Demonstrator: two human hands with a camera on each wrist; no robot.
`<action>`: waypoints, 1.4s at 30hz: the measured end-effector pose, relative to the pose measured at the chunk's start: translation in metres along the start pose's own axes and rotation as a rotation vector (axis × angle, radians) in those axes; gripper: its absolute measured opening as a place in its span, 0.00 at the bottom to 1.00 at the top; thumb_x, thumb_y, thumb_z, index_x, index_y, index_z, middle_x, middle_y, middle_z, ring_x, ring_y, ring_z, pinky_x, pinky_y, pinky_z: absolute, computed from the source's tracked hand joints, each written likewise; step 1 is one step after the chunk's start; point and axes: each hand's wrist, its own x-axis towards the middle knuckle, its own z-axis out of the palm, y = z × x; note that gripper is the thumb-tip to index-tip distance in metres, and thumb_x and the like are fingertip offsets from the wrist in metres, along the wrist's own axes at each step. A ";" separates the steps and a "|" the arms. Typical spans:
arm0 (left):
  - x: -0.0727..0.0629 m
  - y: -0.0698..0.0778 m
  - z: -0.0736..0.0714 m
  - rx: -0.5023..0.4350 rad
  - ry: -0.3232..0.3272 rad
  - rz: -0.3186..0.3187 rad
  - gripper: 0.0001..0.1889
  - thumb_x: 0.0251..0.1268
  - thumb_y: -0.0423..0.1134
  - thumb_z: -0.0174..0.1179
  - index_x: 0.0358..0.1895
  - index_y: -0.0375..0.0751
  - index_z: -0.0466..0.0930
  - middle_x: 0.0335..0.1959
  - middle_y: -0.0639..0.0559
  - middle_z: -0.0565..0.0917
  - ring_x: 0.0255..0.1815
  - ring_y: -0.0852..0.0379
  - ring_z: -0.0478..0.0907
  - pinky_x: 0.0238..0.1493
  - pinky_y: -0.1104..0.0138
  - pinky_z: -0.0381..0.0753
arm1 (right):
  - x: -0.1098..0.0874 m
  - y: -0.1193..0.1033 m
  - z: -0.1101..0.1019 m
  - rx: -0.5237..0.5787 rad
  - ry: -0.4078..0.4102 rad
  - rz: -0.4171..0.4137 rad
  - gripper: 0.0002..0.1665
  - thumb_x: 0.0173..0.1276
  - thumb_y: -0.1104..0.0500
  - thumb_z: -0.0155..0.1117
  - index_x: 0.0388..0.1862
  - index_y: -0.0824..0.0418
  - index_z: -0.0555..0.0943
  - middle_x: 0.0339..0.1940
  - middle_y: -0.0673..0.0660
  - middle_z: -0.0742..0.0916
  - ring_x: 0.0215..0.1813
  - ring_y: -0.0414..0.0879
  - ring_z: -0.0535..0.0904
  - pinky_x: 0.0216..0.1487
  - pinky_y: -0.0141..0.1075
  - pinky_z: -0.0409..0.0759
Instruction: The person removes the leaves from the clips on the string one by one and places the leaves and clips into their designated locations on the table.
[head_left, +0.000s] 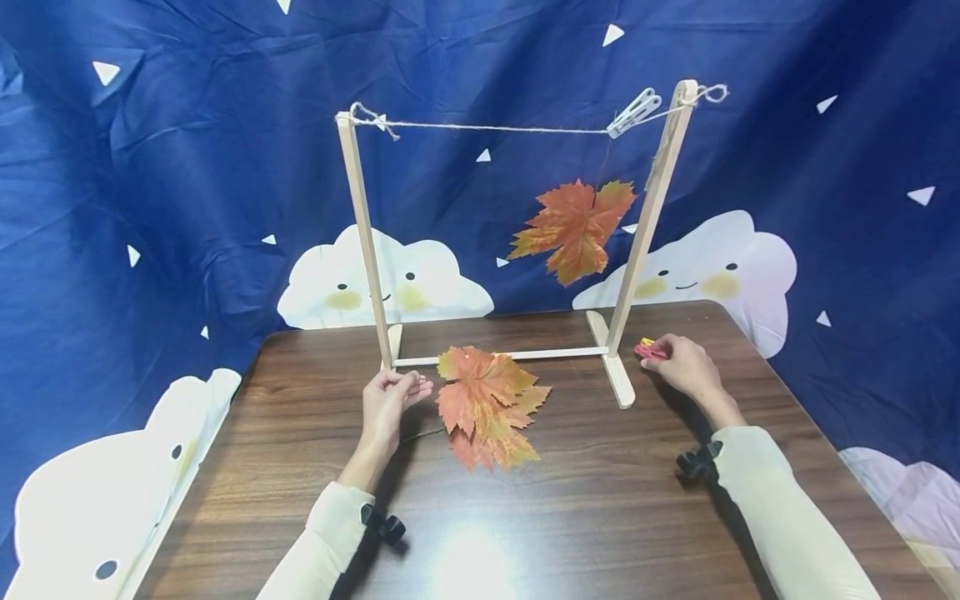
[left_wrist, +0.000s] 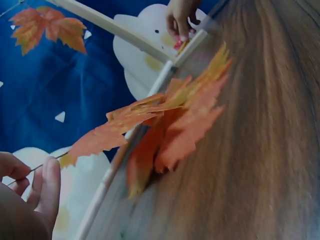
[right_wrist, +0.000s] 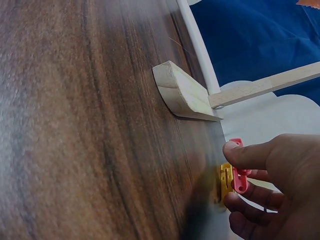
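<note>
From where I stand, the leaf (left_wrist: 102, 137) is above the table (head_left: 600, 500), near the foot of the wooden frame (head_left: 647, 225). The left hand (head_left: 386, 400) grips it by the thin stem (left_wrist: 39, 167), pinched between thumb and fingers. A second leaf (left_wrist: 190, 140) lies under and against it, resting on the table.

Handling, leaf: expect very low weight and a thin, flexible blade, probably cloth or plastic. The lobes should bend without harm, but the edges may fray or catch on the leaf below. Take hold at the stem, close to the blade; gripped far out, the blade is likely to droop and swivel.

Handling, clothespin: the right hand (head_left: 686, 362) pinches a red clothespin (right_wrist: 239, 181) between thumb and fingers beyond the frame's right foot. A yellow clothespin (right_wrist: 226, 180) sits just beside it, at the fingertips; I cannot tell whether the hand bears on it. Judge both as light, stiff, smooth plastic with a spring. Hold by the paired handle ends and squeeze evenly; an off-centre pinch may let the part twist out.

Reference assembly: a white clothespin (head_left: 633, 114) sits on the string (head_left: 487, 127) near the right post, with a hanging leaf (head_left: 577, 225) suspended beneath by its stem.
</note>
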 end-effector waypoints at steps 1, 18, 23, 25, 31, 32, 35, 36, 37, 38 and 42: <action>0.000 -0.002 -0.002 0.014 -0.001 -0.006 0.09 0.73 0.20 0.57 0.33 0.33 0.73 0.29 0.43 0.89 0.31 0.54 0.92 0.43 0.61 0.93 | 0.000 0.000 0.000 0.002 -0.001 -0.001 0.29 0.71 0.48 0.74 0.57 0.69 0.81 0.49 0.72 0.87 0.50 0.70 0.84 0.45 0.62 0.78; -0.001 -0.002 -0.030 1.091 -0.183 0.104 0.07 0.63 0.33 0.68 0.43 0.40 0.90 0.33 0.50 0.91 0.28 0.61 0.83 0.42 0.62 0.82 | 0.001 0.004 0.004 0.008 -0.007 -0.004 0.28 0.70 0.48 0.73 0.55 0.69 0.81 0.47 0.72 0.87 0.48 0.69 0.84 0.45 0.60 0.78; -0.002 -0.004 -0.031 1.168 -0.210 0.114 0.02 0.66 0.35 0.69 0.36 0.45 0.90 0.24 0.54 0.88 0.22 0.60 0.78 0.37 0.62 0.77 | 0.000 0.002 0.004 0.010 -0.013 0.004 0.28 0.71 0.48 0.73 0.56 0.69 0.81 0.48 0.72 0.87 0.49 0.69 0.83 0.46 0.61 0.78; -0.002 -0.004 -0.030 1.176 -0.226 0.121 0.03 0.66 0.35 0.69 0.36 0.46 0.91 0.21 0.54 0.86 0.21 0.60 0.77 0.37 0.63 0.76 | -0.001 0.002 0.003 0.005 -0.013 0.006 0.28 0.71 0.49 0.73 0.56 0.70 0.81 0.48 0.73 0.87 0.49 0.70 0.83 0.47 0.62 0.78; -0.001 -0.006 -0.031 1.170 -0.291 0.145 0.04 0.65 0.33 0.69 0.37 0.46 0.93 0.15 0.51 0.84 0.17 0.61 0.76 0.33 0.64 0.76 | -0.002 0.001 0.001 -0.006 -0.012 0.006 0.27 0.71 0.50 0.73 0.56 0.71 0.81 0.48 0.74 0.87 0.49 0.71 0.83 0.47 0.63 0.78; -0.001 -0.007 -0.031 1.173 -0.301 0.153 0.05 0.65 0.33 0.69 0.37 0.45 0.93 0.17 0.51 0.84 0.19 0.62 0.76 0.33 0.65 0.76 | -0.002 0.000 0.001 -0.008 -0.012 0.007 0.27 0.71 0.50 0.73 0.56 0.71 0.81 0.48 0.73 0.87 0.49 0.71 0.84 0.47 0.63 0.78; -0.002 -0.009 -0.033 1.203 -0.327 0.179 0.05 0.63 0.32 0.70 0.36 0.45 0.93 0.25 0.52 0.85 0.26 0.62 0.76 0.36 0.64 0.77 | -0.002 0.001 0.001 -0.016 -0.011 0.004 0.28 0.70 0.50 0.73 0.56 0.70 0.81 0.48 0.73 0.87 0.49 0.71 0.84 0.46 0.63 0.78; -0.002 -0.009 -0.033 1.216 -0.333 0.187 0.05 0.63 0.32 0.70 0.36 0.45 0.93 0.28 0.53 0.85 0.29 0.62 0.76 0.38 0.63 0.77 | -0.002 0.001 0.002 -0.019 -0.010 0.003 0.28 0.70 0.50 0.74 0.56 0.70 0.81 0.48 0.73 0.87 0.49 0.71 0.84 0.46 0.62 0.78; -0.003 -0.009 -0.034 1.229 -0.339 0.197 0.05 0.62 0.31 0.71 0.36 0.45 0.93 0.30 0.52 0.84 0.31 0.61 0.76 0.38 0.62 0.78 | -0.002 0.002 0.002 -0.021 -0.010 0.000 0.27 0.70 0.50 0.74 0.56 0.70 0.81 0.48 0.73 0.88 0.49 0.70 0.84 0.45 0.62 0.78; -0.003 -0.009 -0.034 1.240 -0.342 0.204 0.05 0.61 0.32 0.71 0.36 0.45 0.93 0.33 0.53 0.84 0.33 0.61 0.76 0.40 0.61 0.78 | -0.002 0.003 0.002 -0.023 -0.008 -0.003 0.27 0.69 0.50 0.74 0.56 0.70 0.82 0.47 0.72 0.88 0.48 0.70 0.84 0.45 0.62 0.78; -0.004 -0.009 -0.034 1.257 -0.356 0.223 0.05 0.60 0.32 0.72 0.38 0.43 0.93 0.33 0.52 0.85 0.34 0.59 0.78 0.40 0.58 0.80 | -0.001 0.005 0.004 -0.030 -0.002 -0.012 0.27 0.67 0.50 0.76 0.55 0.68 0.83 0.46 0.71 0.88 0.46 0.69 0.85 0.43 0.62 0.79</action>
